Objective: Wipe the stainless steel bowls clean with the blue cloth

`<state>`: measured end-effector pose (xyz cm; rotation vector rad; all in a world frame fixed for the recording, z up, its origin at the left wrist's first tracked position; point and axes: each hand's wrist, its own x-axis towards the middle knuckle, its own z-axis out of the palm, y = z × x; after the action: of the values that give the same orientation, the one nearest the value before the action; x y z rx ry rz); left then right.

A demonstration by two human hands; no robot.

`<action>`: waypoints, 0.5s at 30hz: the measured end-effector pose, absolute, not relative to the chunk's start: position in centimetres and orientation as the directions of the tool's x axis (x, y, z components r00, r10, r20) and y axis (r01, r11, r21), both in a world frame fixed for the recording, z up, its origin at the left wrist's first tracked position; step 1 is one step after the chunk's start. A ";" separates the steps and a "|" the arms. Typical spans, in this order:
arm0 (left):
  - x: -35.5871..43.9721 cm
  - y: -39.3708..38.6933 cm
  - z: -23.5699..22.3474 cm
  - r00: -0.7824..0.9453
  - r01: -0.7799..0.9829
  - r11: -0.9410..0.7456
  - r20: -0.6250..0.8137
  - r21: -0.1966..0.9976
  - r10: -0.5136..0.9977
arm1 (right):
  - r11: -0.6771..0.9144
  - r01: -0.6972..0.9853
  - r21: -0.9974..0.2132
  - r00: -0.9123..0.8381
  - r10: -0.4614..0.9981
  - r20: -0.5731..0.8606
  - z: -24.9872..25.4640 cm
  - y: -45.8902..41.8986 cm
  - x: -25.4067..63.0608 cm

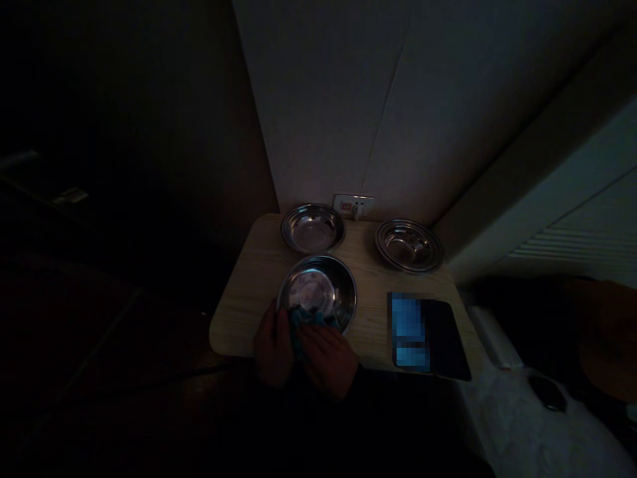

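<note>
In the nearest bowl (318, 289), teal cloth (314, 318)

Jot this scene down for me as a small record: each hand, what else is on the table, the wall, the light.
Left hand: at the near-left rim of a shiny, round, silver metal bowl
Right hand: on a crumpled teal cloth at the bowl's near side
Table: pale wood-grain top, rounded corners
Also on it: two shiny round metal dishes at the back; a flat dark object, partly pixelated blue
Wall: pale, with a white rectangular socket plate
Light: very dim
</note>
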<state>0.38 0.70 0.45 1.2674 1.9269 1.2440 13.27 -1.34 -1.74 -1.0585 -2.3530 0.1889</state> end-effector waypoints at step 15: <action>0.4 1.5 1.3 -0.386 0.580 0.025 0.248 0.814 0.889 | 0.592 0.589 -0.550 -0.597 0.778 0.197 0.7 0.0 14.8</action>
<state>0.38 1.48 1.32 1.5008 1.9781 1.2995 14.85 -0.03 0.69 -1.0948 -2.4035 0.6103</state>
